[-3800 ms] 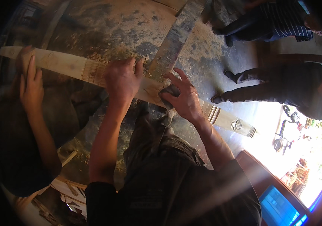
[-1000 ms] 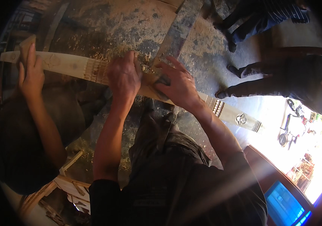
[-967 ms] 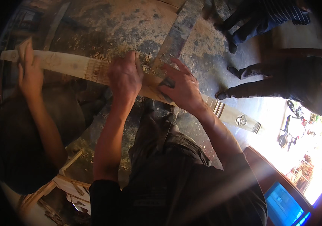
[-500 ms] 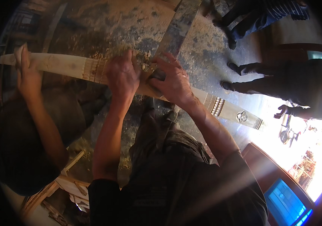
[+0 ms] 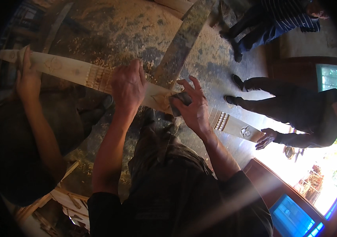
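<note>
A long pale wooden board (image 5: pixel 68 70), carved with rows of beads and round motifs, stretches across in front of me from upper left to lower right. My left hand (image 5: pixel 129 85) is closed on the board beside a ribbed carved band, fingers curled; whatever is under them is hidden. To the right, my right hand (image 5: pixel 194 104) holds a dark flat piece of sandpaper (image 5: pixel 178 103) against the board, thumb on it and some fingers raised. Between my hands a carved motif (image 5: pixel 162 98) shows.
At the left, a co-worker's hand (image 5: pixel 28 79) grips a folded piece at the board's far end. Another person's hand (image 5: pixel 267 138) is by the right end. A dark plank (image 5: pixel 184 39) lies beyond, amid wood shavings. Scrap wood (image 5: pixel 68 193) lies lower left.
My right hand has slid right along the board, uncovering the carved motif between my hands. The person at the right has brought a hand close to the board's right end.
</note>
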